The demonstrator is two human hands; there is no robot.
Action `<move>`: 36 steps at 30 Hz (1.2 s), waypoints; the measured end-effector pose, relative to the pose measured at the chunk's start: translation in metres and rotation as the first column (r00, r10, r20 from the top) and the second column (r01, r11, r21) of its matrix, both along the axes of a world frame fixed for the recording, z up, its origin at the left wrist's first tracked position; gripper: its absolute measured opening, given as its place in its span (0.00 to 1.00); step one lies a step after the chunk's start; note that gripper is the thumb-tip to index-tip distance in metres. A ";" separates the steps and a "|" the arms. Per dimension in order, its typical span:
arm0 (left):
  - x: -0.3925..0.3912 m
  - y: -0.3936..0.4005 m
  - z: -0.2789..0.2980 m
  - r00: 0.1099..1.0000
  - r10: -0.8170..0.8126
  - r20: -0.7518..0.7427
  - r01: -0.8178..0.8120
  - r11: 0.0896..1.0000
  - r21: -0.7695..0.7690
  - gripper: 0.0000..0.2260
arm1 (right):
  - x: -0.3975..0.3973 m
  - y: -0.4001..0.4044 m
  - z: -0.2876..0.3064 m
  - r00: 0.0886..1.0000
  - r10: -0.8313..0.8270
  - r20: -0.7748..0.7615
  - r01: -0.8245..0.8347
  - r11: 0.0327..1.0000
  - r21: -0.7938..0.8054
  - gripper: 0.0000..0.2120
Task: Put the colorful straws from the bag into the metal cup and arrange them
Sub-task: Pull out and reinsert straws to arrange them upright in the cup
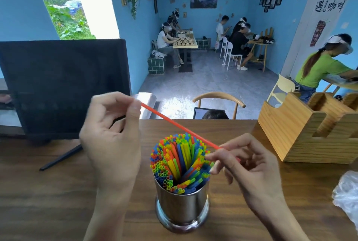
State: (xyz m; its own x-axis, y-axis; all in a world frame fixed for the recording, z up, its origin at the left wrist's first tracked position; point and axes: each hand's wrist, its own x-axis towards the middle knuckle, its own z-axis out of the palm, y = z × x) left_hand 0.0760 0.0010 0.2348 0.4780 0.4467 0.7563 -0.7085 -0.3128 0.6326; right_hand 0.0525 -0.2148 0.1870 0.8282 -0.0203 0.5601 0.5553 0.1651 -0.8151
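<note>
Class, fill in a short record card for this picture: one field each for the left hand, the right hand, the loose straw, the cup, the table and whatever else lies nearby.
left hand: pinches the far end of the red straw
right hand: pinches the near end of the same straw
red straw: held slanting above the cup, not yet in it
metal cup: upright, packed with colorful straws
table: dark wood
nearby: wooden organizer at right, plastic bag at right edge, dark monitor at left

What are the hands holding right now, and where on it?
One red straw: left hand pinches its far end, right hand its near end.
</note>
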 end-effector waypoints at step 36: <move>0.023 -0.009 -0.050 0.766 0.143 -0.627 0.191 0.880 0.435 0.03 | 0.056 -0.001 -0.018 0.976 -0.209 -0.066 0.127 0.785 -0.607 0.09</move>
